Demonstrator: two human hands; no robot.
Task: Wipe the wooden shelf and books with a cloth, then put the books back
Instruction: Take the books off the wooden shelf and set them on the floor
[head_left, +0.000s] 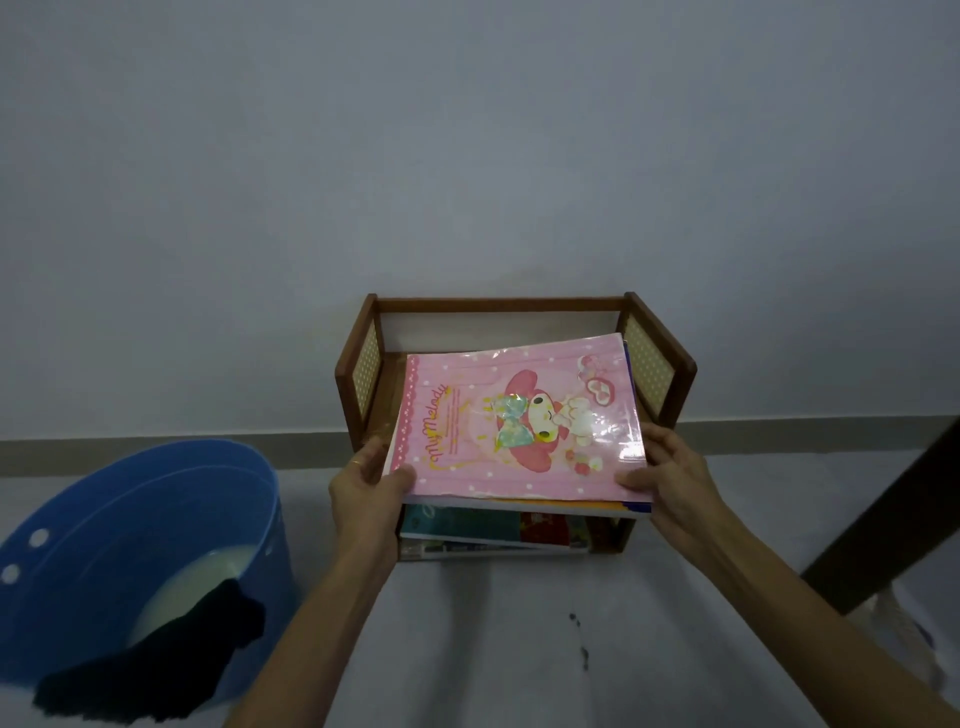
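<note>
A small wooden shelf (498, 304) with dotted side panels stands on the floor against the wall. A stack of books topped by a pink cartoon book (519, 421) is held flat over the shelf's upper level. My left hand (366, 480) grips the stack's near left corner, thumb on the cover. My right hand (662, 467) grips its near right corner the same way. More books (493, 530) lie on the lower level under the stack. A dark cloth (156, 670) hangs over the rim of a blue bucket.
The blue bucket (156, 499) with milky water stands on the floor at the left, close to the shelf. A dark wooden leg or beam (883, 525) slants at the right. Dark spots (579, 639) mark the pale floor in front of the shelf.
</note>
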